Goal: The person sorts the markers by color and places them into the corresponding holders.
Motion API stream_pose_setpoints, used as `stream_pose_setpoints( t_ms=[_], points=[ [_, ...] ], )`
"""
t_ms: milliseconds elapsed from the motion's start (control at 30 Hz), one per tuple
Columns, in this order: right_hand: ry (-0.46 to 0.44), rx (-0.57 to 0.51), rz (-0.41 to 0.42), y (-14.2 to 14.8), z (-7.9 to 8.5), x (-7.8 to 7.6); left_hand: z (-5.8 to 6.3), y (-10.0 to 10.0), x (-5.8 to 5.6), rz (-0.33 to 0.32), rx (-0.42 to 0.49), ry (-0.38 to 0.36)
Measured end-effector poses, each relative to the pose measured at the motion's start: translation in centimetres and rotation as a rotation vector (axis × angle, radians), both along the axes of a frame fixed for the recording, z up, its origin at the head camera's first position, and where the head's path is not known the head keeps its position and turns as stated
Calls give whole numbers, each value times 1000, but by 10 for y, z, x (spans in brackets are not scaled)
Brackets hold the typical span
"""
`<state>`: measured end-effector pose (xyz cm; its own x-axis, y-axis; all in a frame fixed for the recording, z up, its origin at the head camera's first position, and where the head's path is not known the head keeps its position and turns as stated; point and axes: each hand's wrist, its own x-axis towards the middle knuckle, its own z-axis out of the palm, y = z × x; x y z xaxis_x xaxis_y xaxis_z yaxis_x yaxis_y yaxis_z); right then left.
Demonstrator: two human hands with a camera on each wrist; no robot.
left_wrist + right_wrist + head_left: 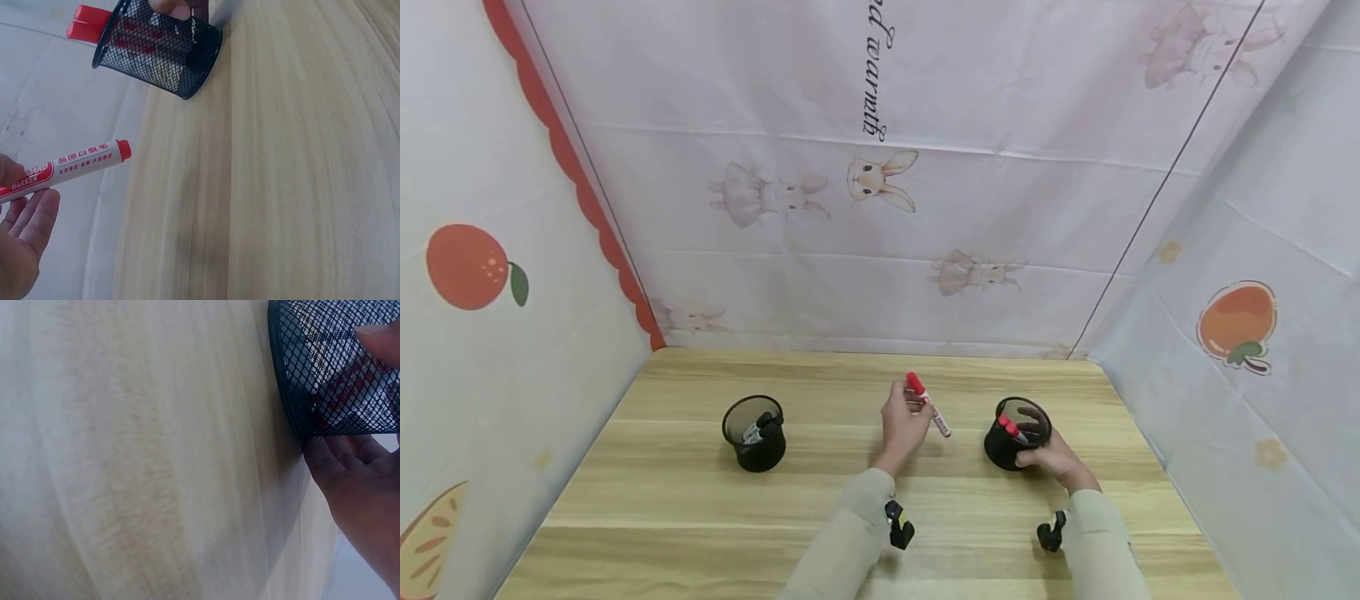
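Observation:
Between thumb and fingers, my left hand (906,423) pinches a red-capped whiteboard marker (929,406) above the middle of the table. In the left wrist view the marker (69,165) shows a white barrel with red lettering. My right hand (1054,461) grips a black mesh pen cup (1002,450) from its right side, thumb in front and fingers behind. Red-capped markers (1010,426) lean inside that cup. The right wrist view shows the cup's mesh wall (337,369) between thumb and fingers. The held marker is apart from the cup, to its left.
On the left of the wooden table (685,517) stands a second black mesh cup (762,454) with black-capped markers (762,427) in it. A printed cloth (820,292) hangs behind the table, with more cloth at both sides. Each wrist wears a small black camera.

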<state>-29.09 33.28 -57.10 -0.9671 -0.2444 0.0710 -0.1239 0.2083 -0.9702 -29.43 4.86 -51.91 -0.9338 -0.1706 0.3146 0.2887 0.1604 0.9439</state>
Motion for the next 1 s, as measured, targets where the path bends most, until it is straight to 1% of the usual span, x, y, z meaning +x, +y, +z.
stream_pose_setpoints(
  t_ms=[67, 167, 400, 567, 767, 867, 1000],
  points=[
    [24, 3, 23, 0, 0, 1, 1, 2, 0, -4, 3, 4],
    [35, 10, 32, -1, 1, 3, 3, 4, 1, -7, -4, 22],
    [-30, -7, -25, -4, 4, 5, 5, 8, 2, -3, -20, 65],
    [-41, -22, -30, -7, 5, 4, 5, 9, 1, -8, -3, 98],
    [-47, -22, -14, -8, 5, 4, 6, 11, 2, -5, 16, 99],
    [-57, -30, -18, -11, 14, 8, 8, 13, 2, -9, 24, 106],
    [-70, -31, -26, -9, 14, 8, 11, 17, 2, -21, 57, 117]
  ],
)
